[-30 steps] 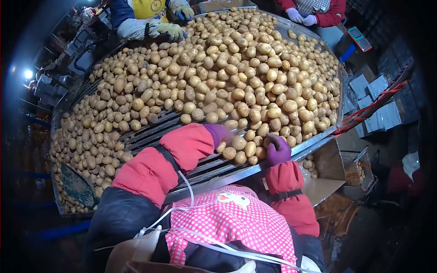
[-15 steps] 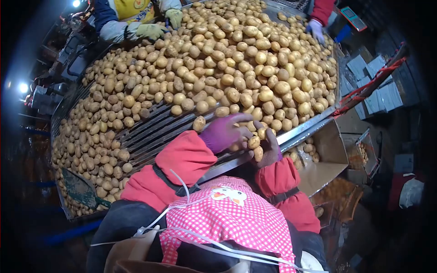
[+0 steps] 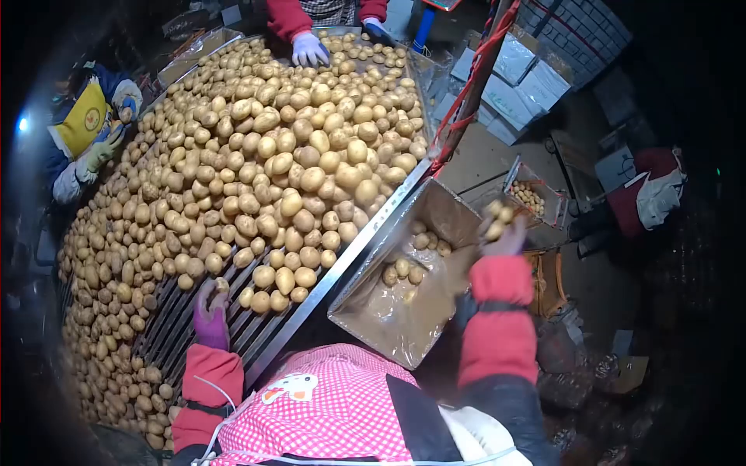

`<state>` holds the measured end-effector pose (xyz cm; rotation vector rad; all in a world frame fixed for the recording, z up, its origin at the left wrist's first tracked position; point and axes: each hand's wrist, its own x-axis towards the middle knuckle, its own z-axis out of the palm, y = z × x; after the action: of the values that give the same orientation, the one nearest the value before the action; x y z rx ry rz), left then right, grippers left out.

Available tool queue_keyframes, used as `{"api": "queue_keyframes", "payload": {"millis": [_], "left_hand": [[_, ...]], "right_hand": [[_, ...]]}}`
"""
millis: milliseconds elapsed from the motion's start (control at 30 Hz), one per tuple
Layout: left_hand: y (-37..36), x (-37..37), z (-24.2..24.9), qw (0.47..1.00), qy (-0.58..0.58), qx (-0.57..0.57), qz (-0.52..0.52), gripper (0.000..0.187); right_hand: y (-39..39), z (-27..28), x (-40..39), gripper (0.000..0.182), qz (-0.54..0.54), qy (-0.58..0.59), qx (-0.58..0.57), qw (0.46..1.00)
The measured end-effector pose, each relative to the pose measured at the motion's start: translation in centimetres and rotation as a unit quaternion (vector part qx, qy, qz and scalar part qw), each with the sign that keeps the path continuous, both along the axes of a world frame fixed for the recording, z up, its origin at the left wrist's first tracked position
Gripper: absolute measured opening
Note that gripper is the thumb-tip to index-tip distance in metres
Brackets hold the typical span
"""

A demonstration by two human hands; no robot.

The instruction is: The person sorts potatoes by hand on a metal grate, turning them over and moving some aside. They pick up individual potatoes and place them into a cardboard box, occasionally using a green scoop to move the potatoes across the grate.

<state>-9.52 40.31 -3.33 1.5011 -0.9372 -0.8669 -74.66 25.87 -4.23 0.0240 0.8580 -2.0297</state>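
1. Right hand (image 3: 505, 233), in a purple glove, right of centre of the frame: fingers are curling closed around a few potatoes (image 3: 497, 217), holding them above the far edge of the cardboard box (image 3: 388, 314)
2. Left hand (image 3: 210, 311), purple-gloved, lower left of centre: is resting on the slatted sorting table (image 3: 167, 334); one small potato (image 3: 221, 285) is sitting at its fingertips, though a firm grip cannot be told
3. Cardboard box, centre frame: is standing open just beside the table's metal edge, several potatoes lying inside
4. Potato pile (image 3: 280, 155), upper centre: is covering most of the table, thinning out toward the lower left
5. Red sleeves and pink checked apron (image 3: 342, 404), bottom centre: are showing on the person wearing the camera
6. Co-worker's white-gloved hand (image 3: 308, 48), top centre: is touching the far end of the pile
7. Second co-worker in a yellow vest (image 3: 81, 120), upper left: is standing at the table's side
8. Small crate of potatoes (image 3: 532, 196), right of the box: is sitting on the floor
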Motion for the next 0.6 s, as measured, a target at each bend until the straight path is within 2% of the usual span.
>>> {"api": "queue_keyframes", "payload": {"millis": [33,67,100,133,200,267,300,367,400,433,500,533,567,600], "left_hand": [[-0.2,-0.2,0.2,0.999,-0.022,-0.030,0.009,0.052],[0.2,0.2,0.8,0.999,-0.036,0.028,0.013,0.067],[0.5,0.6,0.9,0.986,-0.168,0.011,-0.007,0.074],[1.0,1.1,1.0,0.955,-0.297,-0.004,-0.024,0.082],[2.6,1.9,0.9,0.901,-0.424,0.076,-0.045,0.112],[3.2,1.3,1.6,0.872,-0.438,0.158,-0.150,0.119],[4.1,1.2,2.3,0.849,-0.443,0.214,-0.192,0.123],[5.1,1.4,-0.1,0.789,-0.558,0.188,-0.177,0.127],[5.0,1.0,-0.7,0.812,-0.537,0.159,-0.166,0.126],[3.6,-0.2,0.9,0.833,-0.490,0.174,-0.188,0.124],[2.0,-2.3,0.3,0.801,-0.534,0.142,-0.229,0.122],[0.9,-3.7,0.2,0.812,-0.524,0.141,-0.218,0.119],[-0.2,-4.9,0.0,0.822,-0.512,0.137,-0.210,0.116],[-1.0,-5.6,-0.7,0.854,-0.481,0.086,-0.179,0.107]], "right_hand": [[-1.9,-1.2,-3.2,0.065,-0.134,0.004,0.035,0.990],[-2.1,-0.6,-3.8,0.067,-0.151,-0.012,0.039,0.988],[-2.4,0.3,-4.1,0.068,-0.165,-0.027,0.043,0.985],[-2.7,0.2,-3.9,0.068,-0.137,-0.028,0.034,0.990],[-1.9,-1.4,-2.0,0.066,-0.039,-0.015,0.004,0.999],[-0.8,-3.3,2.8,0.061,0.067,-0.025,-0.020,0.997],[-0.9,-3.6,5.4,0.057,0.090,0.040,0.003,0.995],[-0.4,-4.4,12.6,0.050,0.169,0.154,0.049,0.972],[-0.4,-2.4,16.5,0.050,0.188,0.296,0.111,0.930],[-0.2,-3.0,19.9,0.052,0.222,0.426,0.084,0.873],[-0.5,-3.4,24.8,0.056,0.244,0.667,-0.001,0.704],[-0.1,-2.6,27.9,0.059,0.227,0.734,-0.056,0.638],[0.9,-1.2,30.3,0.061,0.234,0.799,-0.062,0.551],[1.9,0.2,32.8,0.063,0.231,0.854,-0.075,0.461]]}}
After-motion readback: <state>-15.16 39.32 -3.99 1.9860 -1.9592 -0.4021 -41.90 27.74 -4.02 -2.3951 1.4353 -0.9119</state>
